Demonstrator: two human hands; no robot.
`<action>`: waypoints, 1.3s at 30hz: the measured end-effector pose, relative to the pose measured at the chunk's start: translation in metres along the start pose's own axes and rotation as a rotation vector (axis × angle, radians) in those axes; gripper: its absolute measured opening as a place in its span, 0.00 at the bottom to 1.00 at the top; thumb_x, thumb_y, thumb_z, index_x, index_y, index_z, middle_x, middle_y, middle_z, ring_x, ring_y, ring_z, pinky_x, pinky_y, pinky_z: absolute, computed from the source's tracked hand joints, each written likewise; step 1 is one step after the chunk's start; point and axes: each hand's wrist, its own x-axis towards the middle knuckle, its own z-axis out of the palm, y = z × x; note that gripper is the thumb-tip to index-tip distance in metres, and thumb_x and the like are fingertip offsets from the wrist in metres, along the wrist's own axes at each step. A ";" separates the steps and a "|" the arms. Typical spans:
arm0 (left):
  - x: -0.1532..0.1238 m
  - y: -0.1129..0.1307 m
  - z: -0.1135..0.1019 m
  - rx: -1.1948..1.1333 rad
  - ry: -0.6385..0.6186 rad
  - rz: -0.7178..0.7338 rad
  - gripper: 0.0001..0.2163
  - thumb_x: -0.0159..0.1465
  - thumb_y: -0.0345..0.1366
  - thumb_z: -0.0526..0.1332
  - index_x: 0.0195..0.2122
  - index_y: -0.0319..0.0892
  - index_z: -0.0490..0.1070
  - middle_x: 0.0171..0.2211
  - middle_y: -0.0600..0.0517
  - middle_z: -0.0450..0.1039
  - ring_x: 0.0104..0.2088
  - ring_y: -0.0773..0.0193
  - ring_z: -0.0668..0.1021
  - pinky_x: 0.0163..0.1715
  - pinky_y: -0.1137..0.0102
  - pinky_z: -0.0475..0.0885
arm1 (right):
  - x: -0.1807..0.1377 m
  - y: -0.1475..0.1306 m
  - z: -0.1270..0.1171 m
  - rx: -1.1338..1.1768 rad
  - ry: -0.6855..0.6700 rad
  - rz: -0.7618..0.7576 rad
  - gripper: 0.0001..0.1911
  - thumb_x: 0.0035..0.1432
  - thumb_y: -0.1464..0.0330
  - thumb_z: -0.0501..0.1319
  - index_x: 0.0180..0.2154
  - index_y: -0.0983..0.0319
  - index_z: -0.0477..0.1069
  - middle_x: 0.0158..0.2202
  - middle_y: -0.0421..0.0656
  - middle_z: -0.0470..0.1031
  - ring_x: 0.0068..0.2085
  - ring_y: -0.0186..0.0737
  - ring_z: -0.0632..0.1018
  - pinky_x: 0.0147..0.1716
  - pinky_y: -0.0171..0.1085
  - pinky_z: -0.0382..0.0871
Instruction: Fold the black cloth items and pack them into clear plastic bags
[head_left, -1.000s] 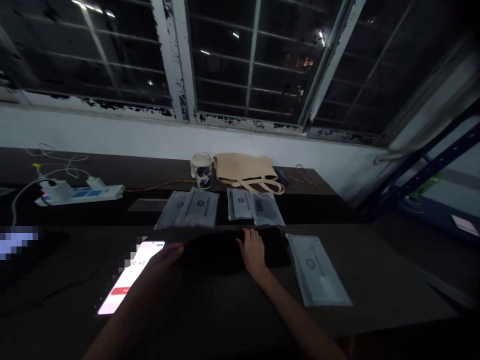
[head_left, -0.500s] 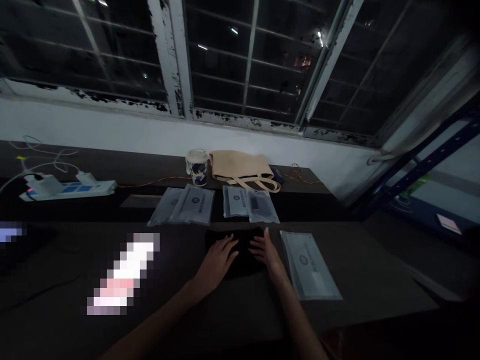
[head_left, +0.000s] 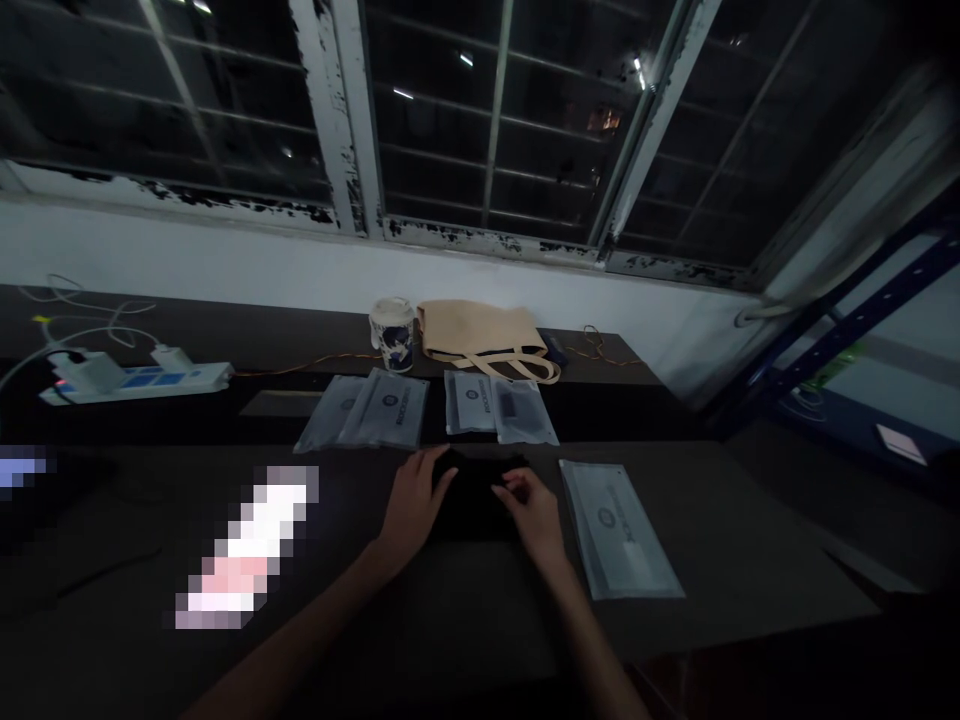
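A folded black cloth (head_left: pixel 477 505) lies on the dark table in front of me, its details lost in the dim light. My left hand (head_left: pixel 415 505) holds its left edge, fingers bent at the far corner and thumb on top. At the right edge, my right hand (head_left: pixel 534 510) pinches the cloth between thumb and curled fingers. Close beside the right hand lies a frosted zip bag (head_left: pixel 619 530) with dark print. Beyond the cloth are more frosted bags, a pair on the left (head_left: pixel 386 410) and a pair on the right (head_left: pixel 525 412).
A patterned paper cup (head_left: pixel 392 335) and a beige tote bag (head_left: pixel 480 330) stand on the back ledge. On the left are a white power strip (head_left: pixel 142 382) with cables and a pixelated bright patch (head_left: pixel 251 550). A blue metal rack (head_left: pixel 840 340) rises at the right.
My left hand has moved from lying on the cloth to its left edge. The right hand's spread fingers have curled into a pinch. The cloth looks narrower.
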 end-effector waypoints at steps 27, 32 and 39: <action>-0.021 0.001 0.019 0.093 -0.210 0.359 0.10 0.63 0.27 0.54 0.42 0.44 0.70 0.46 0.50 0.73 0.47 0.58 0.72 0.45 0.62 0.66 | 0.005 -0.012 -0.007 -0.157 0.031 -0.148 0.06 0.47 0.67 0.62 0.28 0.59 0.66 0.24 0.36 0.67 0.27 0.35 0.71 0.28 0.32 0.63; -0.022 0.003 0.016 0.059 -0.229 0.334 0.10 0.64 0.31 0.54 0.45 0.44 0.69 0.49 0.50 0.71 0.49 0.58 0.71 0.46 0.62 0.66 | -0.028 0.018 -0.028 -0.298 0.179 0.050 0.16 0.55 0.56 0.57 0.37 0.62 0.67 0.29 0.45 0.75 0.30 0.44 0.76 0.29 0.37 0.65; -0.022 -0.001 0.018 0.007 -0.258 0.312 0.15 0.66 0.35 0.52 0.53 0.50 0.66 0.51 0.49 0.68 0.52 0.58 0.69 0.48 0.60 0.65 | -0.054 0.024 -0.023 -0.409 0.197 0.312 0.19 0.50 0.50 0.59 0.28 0.60 0.68 0.26 0.52 0.76 0.33 0.56 0.78 0.29 0.42 0.64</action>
